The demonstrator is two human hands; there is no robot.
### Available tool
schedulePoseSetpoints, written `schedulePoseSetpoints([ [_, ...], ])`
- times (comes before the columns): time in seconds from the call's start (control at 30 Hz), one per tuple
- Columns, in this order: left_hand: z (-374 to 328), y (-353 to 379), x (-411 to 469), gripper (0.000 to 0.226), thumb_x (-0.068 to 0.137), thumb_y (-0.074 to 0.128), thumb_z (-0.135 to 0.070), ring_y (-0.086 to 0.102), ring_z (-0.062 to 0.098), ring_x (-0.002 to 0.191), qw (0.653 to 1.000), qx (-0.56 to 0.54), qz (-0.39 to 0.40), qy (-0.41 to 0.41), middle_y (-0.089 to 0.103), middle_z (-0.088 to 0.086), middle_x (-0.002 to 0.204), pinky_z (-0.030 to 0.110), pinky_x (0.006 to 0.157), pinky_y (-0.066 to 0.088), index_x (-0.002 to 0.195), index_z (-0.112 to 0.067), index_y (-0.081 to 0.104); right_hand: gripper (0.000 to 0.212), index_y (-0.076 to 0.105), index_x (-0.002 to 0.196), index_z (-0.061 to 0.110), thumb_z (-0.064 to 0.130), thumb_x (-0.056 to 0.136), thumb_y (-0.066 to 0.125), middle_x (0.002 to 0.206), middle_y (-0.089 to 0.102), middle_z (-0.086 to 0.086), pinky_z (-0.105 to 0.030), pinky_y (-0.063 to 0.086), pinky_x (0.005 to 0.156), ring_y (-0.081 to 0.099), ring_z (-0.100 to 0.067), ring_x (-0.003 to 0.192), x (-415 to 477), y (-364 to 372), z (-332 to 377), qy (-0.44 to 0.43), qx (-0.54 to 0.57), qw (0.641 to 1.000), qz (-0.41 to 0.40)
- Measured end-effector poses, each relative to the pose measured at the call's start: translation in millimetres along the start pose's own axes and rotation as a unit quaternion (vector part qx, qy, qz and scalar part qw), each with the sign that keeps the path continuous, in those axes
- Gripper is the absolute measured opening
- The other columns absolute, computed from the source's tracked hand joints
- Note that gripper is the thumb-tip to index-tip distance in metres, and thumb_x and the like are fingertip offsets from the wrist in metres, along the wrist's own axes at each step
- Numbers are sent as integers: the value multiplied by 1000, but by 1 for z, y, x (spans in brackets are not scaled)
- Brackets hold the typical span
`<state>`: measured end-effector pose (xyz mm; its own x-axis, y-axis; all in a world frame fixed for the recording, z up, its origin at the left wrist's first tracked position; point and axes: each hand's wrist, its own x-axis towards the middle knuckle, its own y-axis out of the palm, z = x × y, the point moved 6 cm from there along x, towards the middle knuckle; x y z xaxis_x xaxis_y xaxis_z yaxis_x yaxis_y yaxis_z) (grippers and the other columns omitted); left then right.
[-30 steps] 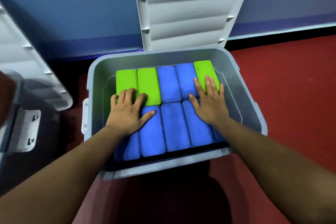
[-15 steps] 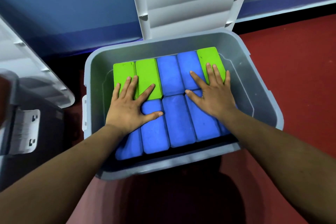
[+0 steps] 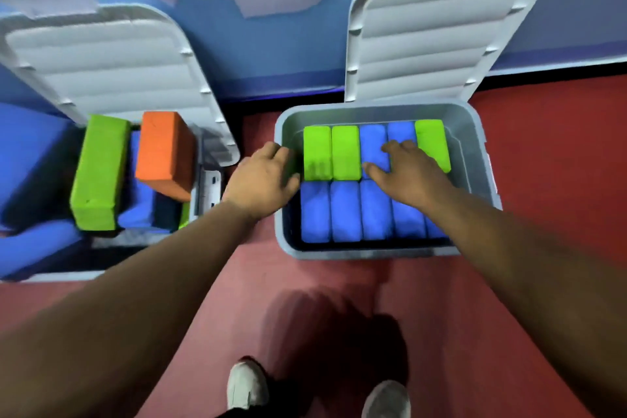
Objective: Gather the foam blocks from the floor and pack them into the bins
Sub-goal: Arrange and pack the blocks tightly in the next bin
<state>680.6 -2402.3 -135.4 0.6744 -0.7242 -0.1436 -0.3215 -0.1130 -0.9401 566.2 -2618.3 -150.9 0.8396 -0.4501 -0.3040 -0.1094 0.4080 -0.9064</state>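
right bin (image 3: pixel 373 253): grey, on the red floor (image 3: pixel 543 146) by the blue wall (image 3: pixel 288 44); right lid (image 3: pixel 434 37) swung up, leaning back on the wall
back row: green pair (image 3: pixel 330 153) side by side at the left, then blue pair (image 3: pixel 373 149), then end green block (image 3: pixel 432 142) at the right; all lying flat, packed edge to edge
front row (image 3: pixel 346 210): blue blocks only, touching the back row and each other; right end hidden under the forearm
right hand (image 3: pixel 403 166): over the back row, palm down; fingers (image 3: pixel 395 148) released and spread, tips on the blue pair, just beside the end green block
left hand (image 3: pixel 264 176): at the left wall of the right bin, beside the green pair; blurred; fingers bent towards the rim; cannot tell whether grasping it or merely lying there
left bin (image 3: pixel 205 193): apart to the left; left lid (image 3: pixel 112 61) open against the wall; inside, tall green block (image 3: pixel 100 173) on end, orange block (image 3: pixel 166 153) tilted beside it, blue foam (image 3: pixel 135 210) beneath both
shoes (image 3: pixel 246 387): white pair, on the floor at the bottom edge
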Motion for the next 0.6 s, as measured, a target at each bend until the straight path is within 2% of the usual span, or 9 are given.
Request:
schedulePoseSetpoints([
  [0.1, 31, -88, -60, 44, 92, 54, -39, 58, 38, 104, 997, -29, -9, -77, 53, 13, 117, 45, 86, 49, 124, -9, 56, 59, 53, 128, 10, 57, 92, 51, 125, 54, -19, -46, 46, 95, 54, -39, 116, -40, -61, 65, -19, 28, 999, 0],
  [0.23, 66, -178, -122, 52, 85, 44, -47, 60, 37, 99, 985, -58, -34, -159, 55, 12, 114, 46, 82, 51, 118, -10, 59, 53, 56, 125, 15, 56, 92, 52, 123, 55, -13, -43, 47, 93, 56, -35, 114, -89, -111, 154, -38, 64, 997, 17],
  [0.3, 91, -203, -145, 43, 89, 54, -41, 59, 35, 102, 974, -91, -48, -202, 55, 12, 117, 45, 85, 50, 120, -10, 59, 48, 59, 120, 15, 53, 91, 54, 120, 56, -12, -43, 48, 91, 58, -35, 109, -106, -118, 195, -43, 86, 995, 17],
  [0.37, 123, -216, -169, 44, 88, 56, -41, 58, 34, 103, 964, -111, -51, -236, 55, 10, 117, 43, 86, 49, 119, -10, 60, 44, 60, 116, 14, 49, 91, 57, 116, 57, -13, -42, 47, 91, 58, -35, 108, -116, -112, 235, -41, 100, 994, 21],
  [0.47, 182, -218, -200, 53, 80, 48, -47, 60, 34, 100, 955, -141, -42, -258, 56, 10, 113, 44, 86, 50, 115, -10, 61, 43, 59, 117, 13, 47, 90, 59, 117, 57, -13, -41, 46, 94, 55, -33, 112, -119, -82, 293, -26, 119, 992, 26],
  [0.6, 288, -223, -232, 33, 88, 61, -30, 61, 34, 101, 948, -165, -72, -262, 58, 14, 110, 41, 89, 48, 110, -6, 63, 37, 58, 111, 9, 40, 91, 60, 114, 57, -15, -44, 44, 96, 54, -34, 111, -114, -11, 376, -15, 136, 990, 34],
])
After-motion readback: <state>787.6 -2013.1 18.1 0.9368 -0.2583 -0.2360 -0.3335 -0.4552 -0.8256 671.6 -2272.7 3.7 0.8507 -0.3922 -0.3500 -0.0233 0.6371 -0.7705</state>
